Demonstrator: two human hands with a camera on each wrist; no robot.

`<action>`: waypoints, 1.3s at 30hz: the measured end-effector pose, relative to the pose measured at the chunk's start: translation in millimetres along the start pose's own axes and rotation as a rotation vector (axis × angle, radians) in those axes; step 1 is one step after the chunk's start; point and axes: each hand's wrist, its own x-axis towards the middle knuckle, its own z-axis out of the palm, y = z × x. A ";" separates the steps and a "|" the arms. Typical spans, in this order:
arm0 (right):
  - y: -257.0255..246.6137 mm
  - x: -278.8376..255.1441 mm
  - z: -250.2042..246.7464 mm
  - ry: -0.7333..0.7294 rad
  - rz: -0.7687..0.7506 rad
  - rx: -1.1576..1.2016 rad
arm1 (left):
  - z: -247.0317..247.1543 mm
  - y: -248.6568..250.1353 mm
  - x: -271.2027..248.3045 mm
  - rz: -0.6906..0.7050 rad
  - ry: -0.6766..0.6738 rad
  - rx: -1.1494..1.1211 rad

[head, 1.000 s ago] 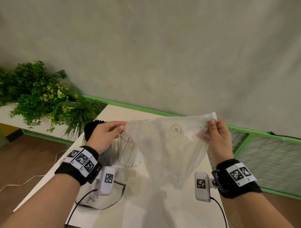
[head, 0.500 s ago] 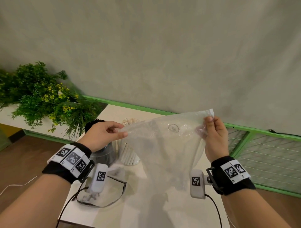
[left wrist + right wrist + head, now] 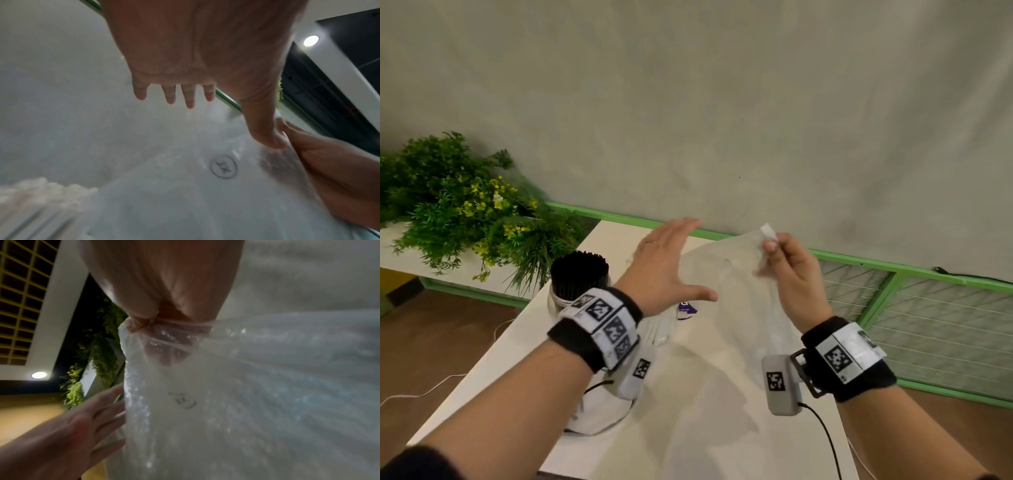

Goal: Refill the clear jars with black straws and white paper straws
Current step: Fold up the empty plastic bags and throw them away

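Observation:
An empty clear plastic bag [image 3: 736, 294] hangs over the white table [image 3: 698, 428], pinched at its top corner by my right hand [image 3: 770, 245]. In the right wrist view that hand [image 3: 144, 324] grips the bag [image 3: 236, 394] with fingers curled behind the film. My left hand [image 3: 671, 260] is spread flat, fingers straight, beside the bag and holding nothing. A clear jar full of black straws [image 3: 580, 270] stands at the table's left edge. The jar of white paper straws [image 3: 661, 329] stands mostly hidden behind my left hand; the straws' blurred tops [image 3: 41, 191] show in the left wrist view.
A green plant with yellow flowers [image 3: 458, 209] sits on a ledge to the left. A green-framed wire rack [image 3: 928, 322] runs along the right, below a grey wall. Cables [image 3: 825, 442] trail from the wrist cameras over the table's near part.
My left hand has let go of the bag and opened flat, moving right and forward. The bag now hangs from my right hand alone.

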 end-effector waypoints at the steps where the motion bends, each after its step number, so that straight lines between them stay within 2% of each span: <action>1: -1.0 -0.5 4.7 -0.017 -0.018 -0.012 | 5.5 4.4 6.2 0.014 -0.011 -0.030; 4: -1.8 -9.1 8.9 -0.075 -0.023 -0.071 | 12.0 7.9 13.9 -0.003 0.086 -0.268; 9: 32.0 -47.6 -1.0 -0.338 0.087 -0.393 | -5.5 -11.0 8.3 -0.171 0.310 -0.516; 14: 80.1 -73.2 -16.9 -0.337 0.132 -0.549 | -38.7 -42.4 -6.4 -0.300 0.475 -0.592; 19: 74.0 -51.0 -12.9 -0.166 0.284 -0.468 | -48.7 -77.4 -24.9 -0.457 0.536 -0.512; 22: 57.0 -33.2 -6.4 -0.127 0.342 -0.296 | -51.6 -85.3 -36.8 -0.559 0.643 -0.311; 24: 41.8 -23.5 1.6 -0.109 0.314 -0.223 | -54.9 -71.2 -43.4 -0.481 0.784 -0.178; 25: 34.1 -18.6 7.1 -0.109 0.286 -0.203 | -56.1 -53.9 -45.4 -0.370 0.822 -0.141; 26: 26.0 -14.1 14.3 -0.119 0.251 -0.193 | -54.4 -36.2 -46.1 -0.221 0.796 -0.086; 27: 17.7 -10.3 22.5 -0.138 0.212 -0.191 | -50.5 -18.4 -45.2 -0.063 0.698 0.012; 29: 1.0 -4.0 40.8 -0.180 0.140 -0.173 | -37.6 10.9 -38.5 0.140 0.378 0.259; 31: -13.9 0.9 54.8 -0.215 0.086 -0.135 | -26.2 22.7 -25.6 0.107 0.065 0.426; 32: -18.8 3.0 57.9 -0.233 0.059 -0.125 | -23.3 19.9 -18.1 0.066 0.000 0.441; 34: -20.5 5.8 53.0 -0.266 0.009 -0.156 | -22.0 6.2 -7.9 0.081 0.046 0.365; 36: -11.3 8.5 34.8 -0.294 -0.064 -0.360 | -28.2 -7.2 -5.8 0.113 0.172 0.228; 39: 6.7 10.5 5.6 -0.340 -0.114 -0.668 | -40.0 -18.2 -9.6 0.078 0.319 0.106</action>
